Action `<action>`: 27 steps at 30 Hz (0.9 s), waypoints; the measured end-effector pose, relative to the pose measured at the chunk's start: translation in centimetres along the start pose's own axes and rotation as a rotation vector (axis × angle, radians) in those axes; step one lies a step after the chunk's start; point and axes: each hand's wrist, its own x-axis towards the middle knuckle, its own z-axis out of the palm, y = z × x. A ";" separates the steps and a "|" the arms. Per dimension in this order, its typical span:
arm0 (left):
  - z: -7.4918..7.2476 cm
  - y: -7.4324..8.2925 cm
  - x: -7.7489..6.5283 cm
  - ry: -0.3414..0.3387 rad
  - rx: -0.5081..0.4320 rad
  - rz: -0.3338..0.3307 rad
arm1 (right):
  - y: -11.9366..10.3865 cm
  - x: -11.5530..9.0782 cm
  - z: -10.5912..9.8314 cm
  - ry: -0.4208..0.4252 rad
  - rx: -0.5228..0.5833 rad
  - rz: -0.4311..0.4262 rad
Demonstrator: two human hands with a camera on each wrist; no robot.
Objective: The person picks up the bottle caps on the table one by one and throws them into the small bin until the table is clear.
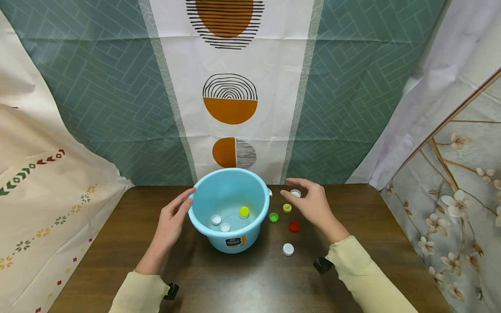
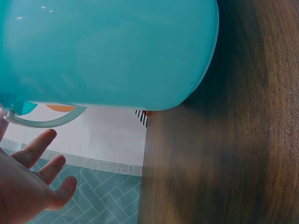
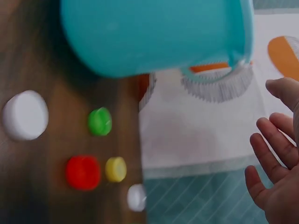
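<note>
A light blue bucket (image 1: 228, 182) stands upright on the table, with two white bottle caps (image 1: 215, 219) and a yellow-green bottle cap (image 1: 244, 211) inside. My left hand (image 1: 172, 219) is at the bucket's left rim, thumb and forefinger touching it. In the left wrist view the other fingers (image 2: 53, 168) spread loosely below the bucket's handle (image 2: 51, 122). To the right of the bucket, my right hand (image 1: 311, 202) hovers with thumb and fingers apart, holding nothing. Beneath and beside it lie a white cap (image 1: 296, 192), a yellow cap (image 1: 287, 208), a green cap (image 1: 273, 218) and a red cap (image 1: 294, 226).
Nearer the front, another white cap (image 1: 288, 249) lies on the brown wooden table (image 1: 242, 287). A patterned green and white cloth (image 1: 344, 108) hangs behind the table's far edge. Other printed cloths (image 1: 51, 174) hang at both sides.
</note>
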 end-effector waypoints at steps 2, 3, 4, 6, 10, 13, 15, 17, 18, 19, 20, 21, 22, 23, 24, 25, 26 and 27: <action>0.0 0.0 0.0 0.000 0.000 -0.003 | 0.9 -0.7 -0.2 -0.002 -0.013 0.013; 0.0 0.0 -0.1 0.001 0.000 -0.004 | 1.4 -1.0 -0.3 -0.005 -0.024 0.018; 0.0 0.0 -0.1 0.000 0.001 -0.003 | 1.8 -1.3 -0.4 -0.009 -0.028 0.022; 0.0 -0.1 -0.1 0.001 0.000 -0.007 | 2.7 -2.0 -0.6 -0.020 -0.044 0.023; 0.0 -0.1 -0.1 0.000 0.000 -0.005 | 4.4 -3.3 -0.9 -0.070 -0.068 0.037; 0.0 -0.1 0.0 0.002 0.002 -0.003 | 5.6 -4.3 -1.0 -0.130 -0.079 0.067; 0.0 -0.1 0.0 0.004 0.001 -0.004 | 6.3 -4.9 -0.9 -0.167 -0.083 0.076; 0.1 -0.1 0.0 0.006 0.001 -0.002 | 6.9 -5.4 -0.9 -0.196 -0.092 0.082; 0.1 -0.1 0.0 0.005 0.000 0.001 | 7.1 -5.7 -0.8 -0.206 -0.097 0.084; 0.1 -0.1 0.0 0.005 -0.001 0.002 | 7.4 -5.9 -0.7 -0.218 -0.101 0.086; 0.1 -0.1 0.1 0.006 -0.002 0.002 | 7.6 -6.1 -0.7 -0.227 -0.107 0.090; 0.1 -0.1 0.1 0.006 -0.002 0.002 | 7.8 -6.3 -0.6 -0.239 -0.112 0.091; 0.1 0.0 0.1 0.005 -0.002 0.001 | 8.0 -6.5 -0.5 -0.250 -0.119 0.101; 0.1 0.0 0.0 0.004 -0.003 0.000 | 8.2 -6.7 -0.4 -0.263 -0.127 0.106; 0.1 0.0 0.0 0.003 -0.003 -0.001 | 8.4 -6.9 -0.2 -0.277 -0.133 0.113; 0.1 0.0 0.0 0.005 -0.005 -0.006 | 8.6 -7.1 -0.1 -0.290 -0.139 0.118; 0.1 0.0 0.0 0.004 -0.005 -0.007 | 8.8 -7.3 0.1 -0.301 -0.154 0.118; 0.1 0.0 0.0 0.003 -0.004 -0.007 | 9.0 -7.5 0.2 -0.312 -0.163 0.118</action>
